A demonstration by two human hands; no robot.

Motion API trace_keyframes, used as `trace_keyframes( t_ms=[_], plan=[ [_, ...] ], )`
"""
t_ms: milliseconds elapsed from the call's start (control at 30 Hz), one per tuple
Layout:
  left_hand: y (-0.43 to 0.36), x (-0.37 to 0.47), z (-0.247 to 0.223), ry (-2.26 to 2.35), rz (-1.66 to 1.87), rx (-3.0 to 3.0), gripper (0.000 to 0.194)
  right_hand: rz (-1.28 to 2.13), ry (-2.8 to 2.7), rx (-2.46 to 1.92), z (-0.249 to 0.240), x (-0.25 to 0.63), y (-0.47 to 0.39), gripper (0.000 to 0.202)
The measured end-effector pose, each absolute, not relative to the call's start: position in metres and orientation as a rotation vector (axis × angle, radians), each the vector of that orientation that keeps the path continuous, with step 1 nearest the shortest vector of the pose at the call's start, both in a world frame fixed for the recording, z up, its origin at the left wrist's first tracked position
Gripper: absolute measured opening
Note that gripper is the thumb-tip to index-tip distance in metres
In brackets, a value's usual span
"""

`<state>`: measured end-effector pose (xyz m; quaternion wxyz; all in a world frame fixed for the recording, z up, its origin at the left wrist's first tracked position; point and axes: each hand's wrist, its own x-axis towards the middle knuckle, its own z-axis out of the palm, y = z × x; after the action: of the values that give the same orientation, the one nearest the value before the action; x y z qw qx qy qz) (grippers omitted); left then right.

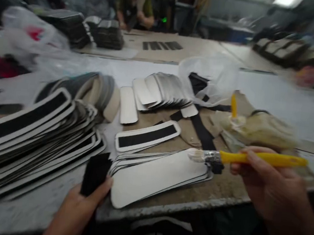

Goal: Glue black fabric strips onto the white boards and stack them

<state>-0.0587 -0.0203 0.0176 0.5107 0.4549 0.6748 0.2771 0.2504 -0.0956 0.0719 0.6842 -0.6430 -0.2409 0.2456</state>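
In R hand (272, 182), fingers pinch a yellow brush (233, 157) w/ pale bristles (196, 155) by the white strip (156, 177): long, flat, round corners, top of worktop (33, 211) pile (134, 157). L hand (80, 206): fingers pinch black strips (95, 172).

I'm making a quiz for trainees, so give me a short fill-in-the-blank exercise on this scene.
The right hand grips a pale-bristled paintbrush with a ____ handle.
The left hand holds a flat, fabric-like bundle coloured ____.
The bristles are at the ____ (left or right) end of the white, round-cornered panel.

Missing words: yellow; black; right.
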Motion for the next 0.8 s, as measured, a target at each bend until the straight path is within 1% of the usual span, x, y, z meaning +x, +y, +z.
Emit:
trace_keyframes(
  t_ms=[67,167,267,333,433,667,800],
  plan=[
    [-0.023,-0.077,0.015,1.568,0.609,0.995,0.044,0.718,-0.609,-1.429,0.067,0.214,-0.093,0.020],
    [-0.022,-0.084,0.013,1.487,0.670,0.955,0.041,0.915,-0.731,-1.478,0.057,0.165,-0.089,0.022],
    [-0.023,-0.081,0.012,1.433,0.699,0.964,0.038,1.005,-0.800,-1.502,0.048,0.136,-0.083,0.022],
    [-0.025,-0.080,0.012,1.407,0.718,0.978,0.035,1.002,-0.849,-1.506,0.044,0.128,-0.080,0.021],
    [-0.027,-0.080,0.010,1.386,0.772,0.956,0.033,0.899,-0.956,-1.585,0.041,0.126,-0.082,0.020],
    [-0.030,-0.078,-0.002,1.457,0.824,0.818,0.038,0.411,-1.180,-1.823,0.050,0.162,-0.102,0.010],
    [-0.030,-0.078,-0.006,1.552,0.797,0.720,0.041,0.161,-1.281,-1.924,0.056,0.188,-0.111,0.009]
  ],
)
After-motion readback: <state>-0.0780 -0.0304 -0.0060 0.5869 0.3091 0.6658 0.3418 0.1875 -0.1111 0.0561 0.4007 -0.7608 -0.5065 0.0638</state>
